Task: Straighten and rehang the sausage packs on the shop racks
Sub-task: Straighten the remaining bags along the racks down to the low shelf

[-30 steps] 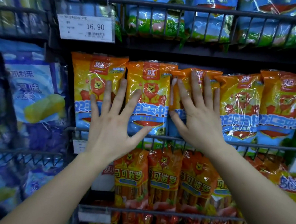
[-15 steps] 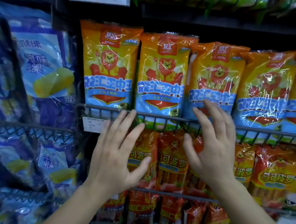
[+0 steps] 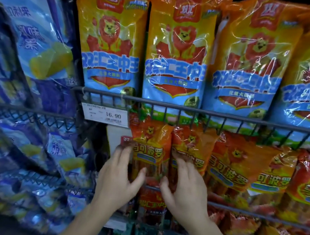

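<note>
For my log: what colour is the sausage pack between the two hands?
The sausage pack is orange-red with yellow lettering and a blue band; head view.

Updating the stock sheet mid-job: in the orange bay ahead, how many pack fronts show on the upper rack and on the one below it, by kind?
Yellow lion packs with blue band, upper rack: 4
Orange-red packs, rack below: 5
Total: 9 fronts; the rightmost of each row is cut off by the frame edge.
</note>
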The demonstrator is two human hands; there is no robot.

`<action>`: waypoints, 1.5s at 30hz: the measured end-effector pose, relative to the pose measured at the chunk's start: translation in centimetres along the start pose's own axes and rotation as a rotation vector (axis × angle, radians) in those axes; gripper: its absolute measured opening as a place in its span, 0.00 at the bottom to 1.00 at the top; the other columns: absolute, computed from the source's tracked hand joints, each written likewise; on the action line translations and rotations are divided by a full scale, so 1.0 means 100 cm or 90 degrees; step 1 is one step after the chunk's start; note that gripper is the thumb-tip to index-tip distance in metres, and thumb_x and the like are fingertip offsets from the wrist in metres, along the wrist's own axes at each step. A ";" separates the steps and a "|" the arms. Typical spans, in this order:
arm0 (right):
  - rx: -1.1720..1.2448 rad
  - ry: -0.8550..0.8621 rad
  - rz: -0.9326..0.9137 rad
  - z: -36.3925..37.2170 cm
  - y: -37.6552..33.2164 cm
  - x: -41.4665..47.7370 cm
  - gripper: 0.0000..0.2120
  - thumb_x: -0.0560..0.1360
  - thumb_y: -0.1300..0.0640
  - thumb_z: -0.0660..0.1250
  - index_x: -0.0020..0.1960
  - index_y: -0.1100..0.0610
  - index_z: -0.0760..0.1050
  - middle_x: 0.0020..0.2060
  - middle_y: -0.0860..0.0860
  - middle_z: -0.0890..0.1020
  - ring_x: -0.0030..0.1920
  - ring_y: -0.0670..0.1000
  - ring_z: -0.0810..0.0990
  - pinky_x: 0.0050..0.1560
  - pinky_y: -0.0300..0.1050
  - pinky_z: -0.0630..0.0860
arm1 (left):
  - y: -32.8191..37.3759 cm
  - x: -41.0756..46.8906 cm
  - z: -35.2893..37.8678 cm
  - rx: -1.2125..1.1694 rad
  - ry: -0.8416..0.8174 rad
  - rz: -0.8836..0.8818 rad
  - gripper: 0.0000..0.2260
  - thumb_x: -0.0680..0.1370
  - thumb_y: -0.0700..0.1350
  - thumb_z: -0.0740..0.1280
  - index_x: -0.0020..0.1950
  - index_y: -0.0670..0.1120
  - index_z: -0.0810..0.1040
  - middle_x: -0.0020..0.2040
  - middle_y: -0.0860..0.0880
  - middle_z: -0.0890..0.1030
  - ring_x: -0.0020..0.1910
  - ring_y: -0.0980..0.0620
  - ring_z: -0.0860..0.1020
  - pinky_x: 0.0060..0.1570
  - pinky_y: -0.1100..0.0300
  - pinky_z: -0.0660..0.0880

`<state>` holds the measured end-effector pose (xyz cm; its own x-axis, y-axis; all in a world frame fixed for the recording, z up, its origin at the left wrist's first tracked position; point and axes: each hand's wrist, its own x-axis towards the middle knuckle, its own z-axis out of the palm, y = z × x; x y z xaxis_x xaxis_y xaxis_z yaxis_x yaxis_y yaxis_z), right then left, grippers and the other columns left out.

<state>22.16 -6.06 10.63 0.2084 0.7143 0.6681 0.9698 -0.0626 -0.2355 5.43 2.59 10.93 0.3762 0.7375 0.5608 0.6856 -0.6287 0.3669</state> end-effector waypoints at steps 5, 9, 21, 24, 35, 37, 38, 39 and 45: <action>0.044 -0.031 0.063 0.009 -0.010 -0.003 0.27 0.70 0.47 0.69 0.64 0.56 0.67 0.47 0.51 0.81 0.28 0.46 0.78 0.21 0.33 0.62 | -0.009 0.004 0.016 -0.179 -0.090 -0.131 0.28 0.77 0.59 0.66 0.73 0.55 0.60 0.66 0.55 0.73 0.63 0.55 0.75 0.52 0.63 0.73; 0.050 -0.040 0.088 0.011 -0.012 -0.005 0.29 0.70 0.44 0.68 0.65 0.56 0.66 0.47 0.51 0.81 0.25 0.47 0.77 0.17 0.37 0.65 | -0.013 0.010 0.019 -0.250 -0.153 -0.177 0.27 0.78 0.57 0.66 0.73 0.60 0.57 0.63 0.60 0.76 0.62 0.59 0.75 0.54 0.60 0.74; 0.053 -0.041 0.185 0.025 -0.029 -0.006 0.33 0.70 0.47 0.76 0.69 0.58 0.70 0.54 0.56 0.78 0.37 0.56 0.84 0.23 0.46 0.77 | -0.025 0.019 0.022 -0.346 -0.157 -0.171 0.26 0.80 0.48 0.67 0.75 0.56 0.60 0.61 0.57 0.80 0.51 0.57 0.82 0.51 0.51 0.79; 0.103 -0.030 0.175 0.030 -0.042 -0.005 0.32 0.72 0.48 0.74 0.70 0.53 0.66 0.52 0.55 0.77 0.34 0.53 0.82 0.21 0.44 0.76 | -0.031 0.020 0.018 -0.345 -0.105 -0.147 0.25 0.80 0.47 0.66 0.75 0.54 0.62 0.61 0.58 0.79 0.59 0.59 0.78 0.57 0.56 0.76; 0.227 -0.130 0.289 0.072 -0.073 0.011 0.40 0.79 0.44 0.65 0.80 0.51 0.44 0.38 0.51 0.81 0.38 0.56 0.82 0.33 0.50 0.75 | -0.069 0.025 -0.011 -0.243 -0.077 -0.134 0.23 0.79 0.44 0.68 0.72 0.52 0.65 0.52 0.56 0.81 0.44 0.66 0.79 0.38 0.69 0.72; 0.238 -0.137 0.298 0.072 -0.075 0.014 0.39 0.79 0.46 0.66 0.80 0.50 0.46 0.33 0.48 0.78 0.33 0.51 0.79 0.28 0.45 0.70 | -0.070 0.025 -0.013 -0.192 -0.079 -0.120 0.23 0.79 0.46 0.67 0.73 0.49 0.66 0.53 0.51 0.82 0.46 0.53 0.82 0.40 0.57 0.76; 0.239 -0.139 0.299 0.073 -0.075 0.015 0.38 0.79 0.46 0.66 0.80 0.48 0.46 0.32 0.47 0.78 0.32 0.50 0.79 0.28 0.44 0.70 | -0.070 0.024 -0.014 -0.177 -0.075 -0.113 0.22 0.79 0.46 0.66 0.72 0.48 0.67 0.54 0.49 0.82 0.48 0.48 0.82 0.42 0.53 0.78; 0.243 -0.144 0.299 0.073 -0.074 0.017 0.37 0.79 0.46 0.66 0.79 0.47 0.47 0.33 0.47 0.79 0.33 0.50 0.79 0.29 0.45 0.72 | -0.069 0.025 -0.015 -0.168 -0.067 -0.110 0.21 0.79 0.46 0.66 0.71 0.46 0.69 0.54 0.48 0.82 0.50 0.46 0.81 0.43 0.51 0.78; 0.287 -0.152 0.271 0.078 -0.067 0.018 0.35 0.78 0.46 0.66 0.77 0.41 0.48 0.44 0.47 0.84 0.40 0.53 0.83 0.37 0.54 0.79 | -0.064 0.022 -0.015 -0.139 -0.025 -0.126 0.22 0.79 0.46 0.64 0.73 0.45 0.68 0.56 0.45 0.81 0.50 0.42 0.81 0.43 0.48 0.79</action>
<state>15.10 1.12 7.91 0.4782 0.8293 0.2890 0.6506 -0.1134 -0.7510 0.90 7.89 10.92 0.2749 0.8575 0.4349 0.5994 -0.5065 0.6198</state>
